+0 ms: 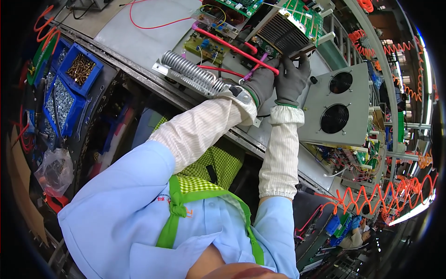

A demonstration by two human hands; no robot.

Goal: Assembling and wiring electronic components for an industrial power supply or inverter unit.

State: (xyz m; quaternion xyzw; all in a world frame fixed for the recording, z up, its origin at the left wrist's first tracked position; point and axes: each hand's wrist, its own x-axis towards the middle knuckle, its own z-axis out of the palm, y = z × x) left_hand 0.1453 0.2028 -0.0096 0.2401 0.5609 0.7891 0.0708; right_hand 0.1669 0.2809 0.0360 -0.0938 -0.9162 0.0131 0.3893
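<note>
My left hand (261, 85), in a grey glove, is beside a thick red cable (237, 50) that crosses over its fingers. Its fingers are bent together, and whatever they hold is hidden. A purple-sleeved cable end (254, 68) lies against them. My right hand (291, 82), gloved too, reaches to the lower edge of a finned heat sink (281, 33); its fingers are bent but apart, with nothing visible in them. A large metal coil (193, 70) lies left of my left wrist. Beyond it sits a small green circuit board (204, 48).
A grey metal box with two black fans (320, 106) stands right of my right hand. Blue bins (83, 66) of screws and small metal parts are at the left. Coiled orange hoses (371, 200) hang at the right. A bench edge (139, 81) runs before me.
</note>
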